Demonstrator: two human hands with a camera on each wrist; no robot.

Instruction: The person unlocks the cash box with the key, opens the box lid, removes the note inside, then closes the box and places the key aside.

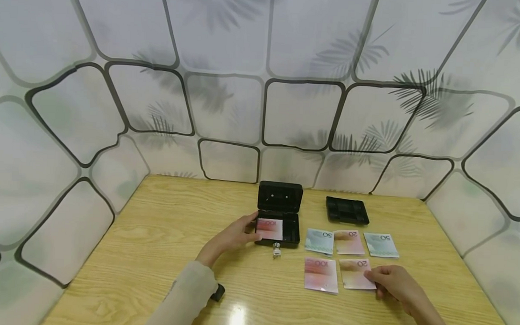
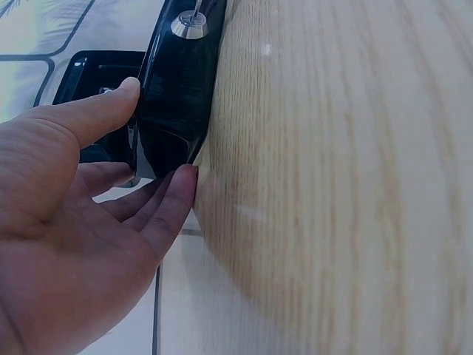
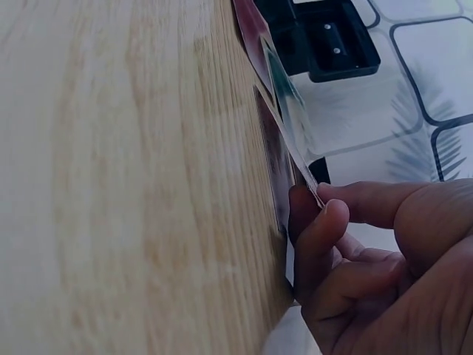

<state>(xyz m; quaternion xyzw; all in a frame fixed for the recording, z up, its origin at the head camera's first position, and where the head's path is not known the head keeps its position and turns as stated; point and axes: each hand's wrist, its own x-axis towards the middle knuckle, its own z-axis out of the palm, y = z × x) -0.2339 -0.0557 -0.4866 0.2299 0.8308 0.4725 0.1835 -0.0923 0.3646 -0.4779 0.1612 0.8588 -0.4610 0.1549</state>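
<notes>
A small black cash box (image 1: 278, 243) stands on the table with its lid (image 1: 280, 196) raised. Inside it lies a pink 100 banknote (image 1: 269, 229), and keys (image 1: 276, 250) hang at its front lock. My left hand (image 1: 238, 233) grips the box's left front corner, thumb at the top edge and fingers (image 2: 177, 207) low against the side. At the right, my right hand (image 1: 395, 284) pinches the corner of an orange-pink 20 banknote (image 1: 354, 275) between thumb and fingers. The right wrist view shows this note's held edge (image 3: 299, 159) raised off the table.
Beside the held note lies a 100 banknote (image 1: 320, 274). Behind them is a row: a 50 note (image 1: 319, 241), a 20 note (image 1: 349, 242) and another 50 note (image 1: 382, 245). A black compartment tray (image 1: 347, 211) sits farther back. Patterned curtains (image 1: 304, 116) enclose the wooden table (image 1: 153, 254).
</notes>
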